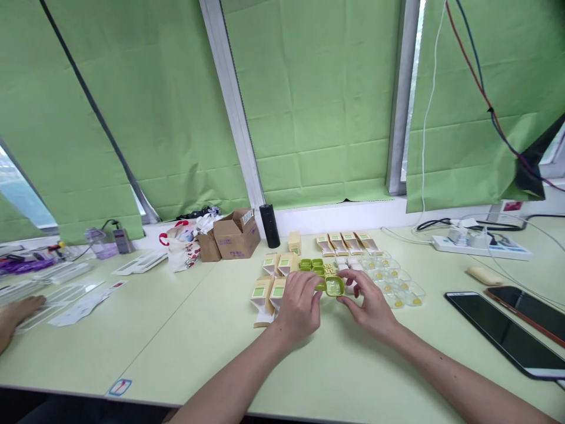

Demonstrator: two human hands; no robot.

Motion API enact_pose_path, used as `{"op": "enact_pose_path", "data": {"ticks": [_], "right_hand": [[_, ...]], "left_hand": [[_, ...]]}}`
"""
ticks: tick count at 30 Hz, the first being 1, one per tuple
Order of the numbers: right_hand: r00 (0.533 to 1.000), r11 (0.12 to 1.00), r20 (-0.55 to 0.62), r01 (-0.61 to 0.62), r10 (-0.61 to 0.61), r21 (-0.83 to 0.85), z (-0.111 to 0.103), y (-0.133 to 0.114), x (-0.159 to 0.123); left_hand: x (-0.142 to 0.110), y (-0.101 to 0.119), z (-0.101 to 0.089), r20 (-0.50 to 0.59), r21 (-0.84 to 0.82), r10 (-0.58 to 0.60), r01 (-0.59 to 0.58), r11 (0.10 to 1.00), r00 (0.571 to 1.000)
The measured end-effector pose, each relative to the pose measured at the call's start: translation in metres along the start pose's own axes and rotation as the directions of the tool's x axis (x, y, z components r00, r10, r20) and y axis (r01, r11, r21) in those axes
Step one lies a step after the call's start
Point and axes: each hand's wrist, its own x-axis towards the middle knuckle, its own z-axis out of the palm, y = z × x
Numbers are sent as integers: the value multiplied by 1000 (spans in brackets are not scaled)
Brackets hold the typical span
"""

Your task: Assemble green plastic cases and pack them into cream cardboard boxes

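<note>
A small green square case [334, 286] sits between my two hands just above the pale green table [212, 335]. My left hand [301, 306] pinches its left edge with curled fingers. My right hand [369, 300] grips its right side, thumb under and fingers arched over. Behind the case lie more green cases [311, 265] in a cluster. Folded tan and white cartons [270, 290] with green labels lie left of my left hand. Clear plastic shells [397, 285] with yellow dots lie to the right of my right hand.
More cartons [348, 241] line the back. A brown cardboard box [236, 235] and a black cylinder [269, 225] stand near the window ledge. A power strip [481, 246] and two phones [507, 335] lie on the right. Another person's hand [17, 312] rests at far left.
</note>
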Motion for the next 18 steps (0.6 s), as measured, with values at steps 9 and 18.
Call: {"op": "enact_pose_path", "data": {"ticks": [9, 18], "right_hand": [[997, 995, -77, 25, -18, 92, 1, -4, 1], [996, 983, -83, -16, 32, 185, 1, -4, 3]], "left_hand": [[27, 1, -3, 199, -130, 11, 15, 991, 980], [25, -1, 11, 114, -271, -113, 140, 952, 987]]}}
